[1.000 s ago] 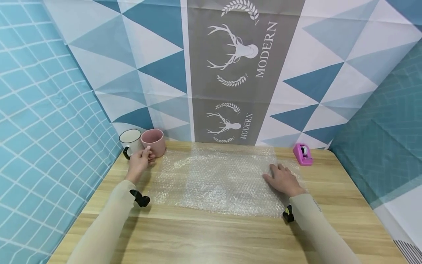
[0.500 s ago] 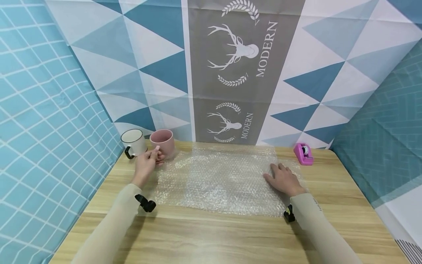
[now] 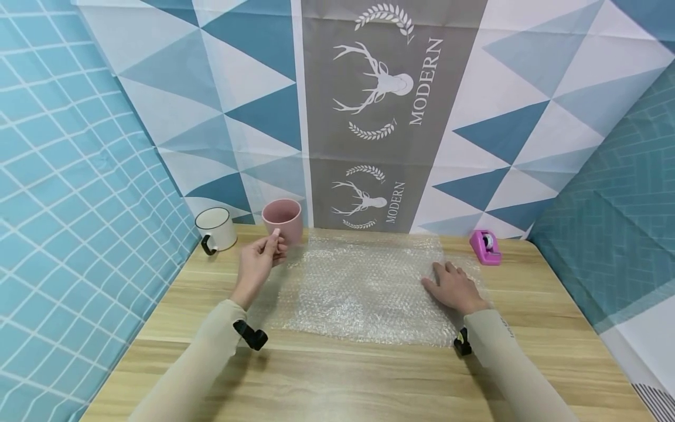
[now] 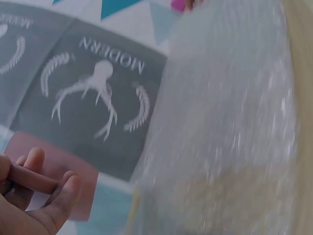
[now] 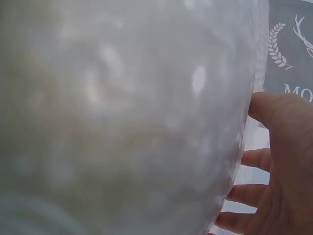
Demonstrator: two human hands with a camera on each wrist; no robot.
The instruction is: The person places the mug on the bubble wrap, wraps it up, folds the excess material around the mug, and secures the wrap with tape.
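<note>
My left hand [image 3: 259, 258] grips the handle of a pink mug [image 3: 289, 221], thumb on top and fingers curled round it. In the left wrist view the fingers wrap the pink handle [image 4: 34, 178] beside the mug's wall. The mug is upright near the back left corner of a clear bubble wrap sheet [image 3: 364, 287] spread on the table. On the right part of that sheet rests my right hand [image 3: 452, 287], its fingers spread. From the right wrist, the fingertips touch the bubble wrap [image 5: 146, 112], which fills most of that view.
A white mug [image 3: 224, 233] with a black rim and black handle stands at the back left. A pink tape dispenser [image 3: 485, 247] sits at the back right of the wooden table [image 3: 337, 381]. Patterned cloth [image 3: 364, 117] hangs behind, with further cloth at both sides.
My left hand has carried the pink mug to the right, away from the white mug and over the bubble wrap's left edge. The right hand has stayed in place.
</note>
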